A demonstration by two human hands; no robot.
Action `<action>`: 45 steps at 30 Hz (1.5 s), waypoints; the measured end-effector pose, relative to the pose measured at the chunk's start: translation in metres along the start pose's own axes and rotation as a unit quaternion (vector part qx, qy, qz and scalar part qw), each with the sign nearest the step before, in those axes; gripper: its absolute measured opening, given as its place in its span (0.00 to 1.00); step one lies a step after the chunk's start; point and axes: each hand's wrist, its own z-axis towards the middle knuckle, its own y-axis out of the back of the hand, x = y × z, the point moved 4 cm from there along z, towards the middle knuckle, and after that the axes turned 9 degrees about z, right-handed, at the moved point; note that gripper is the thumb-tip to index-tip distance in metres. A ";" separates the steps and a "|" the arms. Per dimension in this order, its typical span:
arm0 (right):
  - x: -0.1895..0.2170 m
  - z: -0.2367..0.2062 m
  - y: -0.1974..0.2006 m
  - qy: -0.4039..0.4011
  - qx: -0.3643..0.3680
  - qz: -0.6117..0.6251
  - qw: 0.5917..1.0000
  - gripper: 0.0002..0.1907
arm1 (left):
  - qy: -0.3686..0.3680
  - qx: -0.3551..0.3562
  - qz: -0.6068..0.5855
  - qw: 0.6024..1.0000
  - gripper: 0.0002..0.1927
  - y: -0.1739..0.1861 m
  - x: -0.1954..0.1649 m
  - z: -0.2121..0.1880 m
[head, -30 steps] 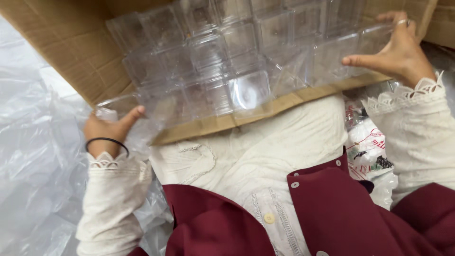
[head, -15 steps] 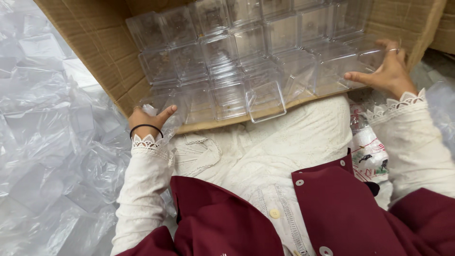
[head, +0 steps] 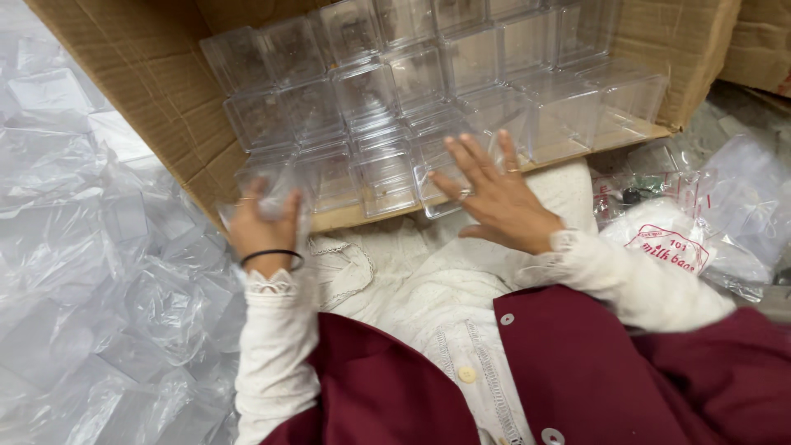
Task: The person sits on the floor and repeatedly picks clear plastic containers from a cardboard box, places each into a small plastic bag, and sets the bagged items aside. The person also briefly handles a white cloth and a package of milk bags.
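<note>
Rows of clear, square plastic boxes (head: 428, 91) stand packed side by side in a brown corrugated cardboard carton (head: 140, 74) tipped on its side, its open face toward the person, probably so the near rows are easy to reach. The left hand (head: 265, 227) is curled around a clear box at the near left corner. The right hand (head: 493, 196) lies flat, fingers spread, on a near box, gripping nothing. Crumpled clear plastic sheeting (head: 91, 272) covers the left; bagged packets (head: 684, 239) lie right.
</note>
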 end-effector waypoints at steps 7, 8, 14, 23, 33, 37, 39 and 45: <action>-0.011 0.038 0.005 0.063 -0.067 -0.124 0.988 0.31 | 0.003 0.159 -0.149 0.976 0.15 0.004 -0.033 -0.068; -0.016 0.040 0.007 0.074 -0.079 -0.075 0.991 0.26 | 0.006 0.170 -0.169 0.971 0.15 0.007 -0.033 -0.076; -0.014 0.054 0.022 0.051 -0.047 -0.102 0.992 0.09 | 0.035 0.272 -0.262 0.925 0.17 -0.004 -0.034 -0.117; 0.046 -0.034 0.061 0.004 -0.140 0.252 0.958 0.11 | -0.090 0.264 -0.402 0.872 0.50 -0.006 -0.056 -0.134; 0.099 -0.058 0.016 -0.128 -0.232 0.532 0.804 0.21 | -0.001 0.209 -0.620 0.756 0.61 0.015 -0.063 -0.156; 0.139 -0.051 0.017 0.127 -0.154 0.531 0.824 0.29 | -0.038 0.203 -0.639 0.741 0.55 0.030 -0.066 -0.168; 0.149 -0.050 0.010 0.194 -0.060 0.610 0.766 0.38 | -0.016 0.212 -0.667 0.714 0.55 0.030 -0.068 -0.172; 0.127 -0.048 0.004 0.063 -0.076 0.611 0.786 0.39 | -0.015 0.229 -0.668 0.708 0.56 0.035 -0.069 -0.173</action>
